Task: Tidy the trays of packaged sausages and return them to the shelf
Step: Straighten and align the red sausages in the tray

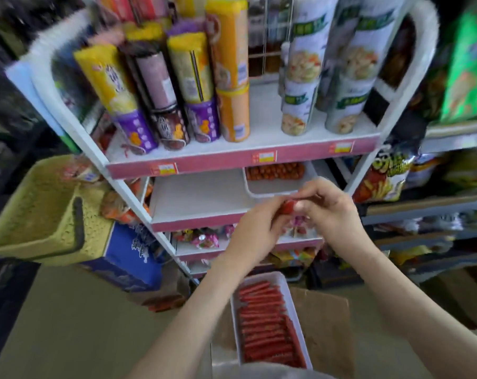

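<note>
Both hands are raised in front of the middle shelf [199,198], near its front edge. A single red sausage [287,207] is gripped between them. The left hand [255,228] is curled around its lower end, and the fingers of the right hand [333,212] are curled over its upper end. Exact fingertip placement is blurred and cannot be told.

The upper tray [270,193] is seated at the right rear of the middle shelf, with orange-red sausages lined along its back. The lower tray [293,299] is rested on a box [327,324] below the hands, along the box's left edge, and is packed with red sausages laid crosswise. Tubes [190,77] are stood on the shelf above. A basket [40,209] is located left of the shelving.
</note>
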Action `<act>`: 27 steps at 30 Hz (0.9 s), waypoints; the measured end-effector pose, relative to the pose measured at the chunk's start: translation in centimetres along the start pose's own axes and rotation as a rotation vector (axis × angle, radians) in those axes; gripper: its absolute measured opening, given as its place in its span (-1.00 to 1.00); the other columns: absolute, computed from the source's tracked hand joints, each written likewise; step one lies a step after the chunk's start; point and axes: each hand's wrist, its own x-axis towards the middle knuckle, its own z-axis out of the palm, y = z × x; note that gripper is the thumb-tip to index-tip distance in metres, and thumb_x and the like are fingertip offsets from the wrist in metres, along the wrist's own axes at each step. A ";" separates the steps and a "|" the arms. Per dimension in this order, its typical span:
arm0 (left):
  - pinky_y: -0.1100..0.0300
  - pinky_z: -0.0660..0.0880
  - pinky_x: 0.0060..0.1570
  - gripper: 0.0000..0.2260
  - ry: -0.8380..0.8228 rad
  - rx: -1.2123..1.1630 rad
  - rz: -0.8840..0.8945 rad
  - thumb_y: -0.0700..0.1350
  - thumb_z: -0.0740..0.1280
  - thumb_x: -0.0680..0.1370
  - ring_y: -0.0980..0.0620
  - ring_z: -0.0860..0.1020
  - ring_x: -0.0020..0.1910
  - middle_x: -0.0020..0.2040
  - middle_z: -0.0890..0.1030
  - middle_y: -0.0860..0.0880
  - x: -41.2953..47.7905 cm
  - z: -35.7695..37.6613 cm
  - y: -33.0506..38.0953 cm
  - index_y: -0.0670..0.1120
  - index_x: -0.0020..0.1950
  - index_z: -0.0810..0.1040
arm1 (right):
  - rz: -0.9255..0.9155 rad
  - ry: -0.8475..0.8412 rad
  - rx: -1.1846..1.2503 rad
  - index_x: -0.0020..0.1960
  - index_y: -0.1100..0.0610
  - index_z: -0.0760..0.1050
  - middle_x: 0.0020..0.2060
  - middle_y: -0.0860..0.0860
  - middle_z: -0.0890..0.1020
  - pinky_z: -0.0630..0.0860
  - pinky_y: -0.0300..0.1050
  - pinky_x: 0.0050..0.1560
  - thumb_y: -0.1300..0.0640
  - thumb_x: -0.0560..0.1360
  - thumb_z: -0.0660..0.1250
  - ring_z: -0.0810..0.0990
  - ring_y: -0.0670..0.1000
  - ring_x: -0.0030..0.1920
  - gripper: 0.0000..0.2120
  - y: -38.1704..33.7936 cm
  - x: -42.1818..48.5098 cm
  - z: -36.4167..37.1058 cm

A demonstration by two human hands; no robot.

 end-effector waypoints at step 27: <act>0.24 0.59 -0.20 -0.72 0.067 -1.297 -0.523 -0.06 0.25 0.58 0.04 0.65 -0.21 -0.14 0.65 -0.14 1.2 -5.0 7.7 -0.29 0.05 0.52 | -0.686 -0.065 -0.406 0.17 -0.03 0.46 0.08 -0.27 0.52 0.39 -0.31 0.17 0.11 0.53 0.28 0.46 -0.20 0.14 -0.78 -3.8 0.3 -1.1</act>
